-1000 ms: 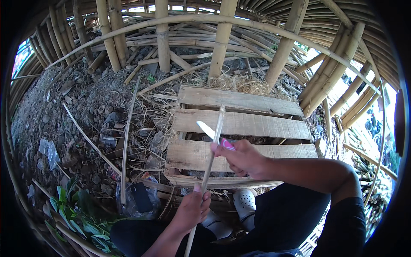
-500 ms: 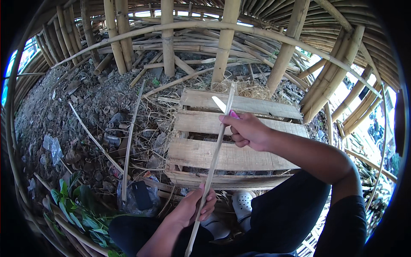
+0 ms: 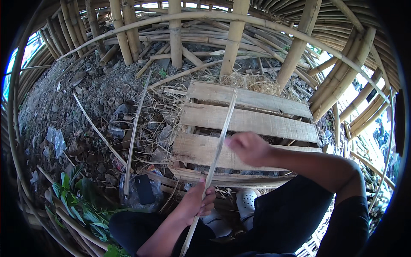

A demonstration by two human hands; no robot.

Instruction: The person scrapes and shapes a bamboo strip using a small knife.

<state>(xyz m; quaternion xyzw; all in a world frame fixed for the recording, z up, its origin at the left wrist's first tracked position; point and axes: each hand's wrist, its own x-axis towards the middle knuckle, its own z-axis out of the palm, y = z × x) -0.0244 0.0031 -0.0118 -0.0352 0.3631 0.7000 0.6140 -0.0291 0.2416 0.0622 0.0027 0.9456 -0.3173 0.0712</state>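
Observation:
A long, pale bamboo strip [image 3: 223, 135] slants up from my lap across a slatted wooden platform [image 3: 252, 121]. My left hand [image 3: 197, 202] wraps round its lower part, fingers closed. To the right of the strip, over the slats, my right hand [image 3: 249, 148] is curled into a fist and smeared by motion. It stands slightly apart from the strip. The knife with a pink handle and whitish blade, seen in this hand half a second ago, is hidden now.
A dark phone [image 3: 144, 189] lies on clear plastic at left, below another bamboo strip [image 3: 138, 128]. Green leaves [image 3: 79, 205] fill the lower left. Bamboo posts [image 3: 234, 40] and a curved rail stand beyond rubble ground. Grey clogs [image 3: 246, 203] are below the platform.
My right hand has dropped down along the strip toward me and slightly right, and the knife has gone from sight. My left hand still holds the strip. The view has shifted a little.

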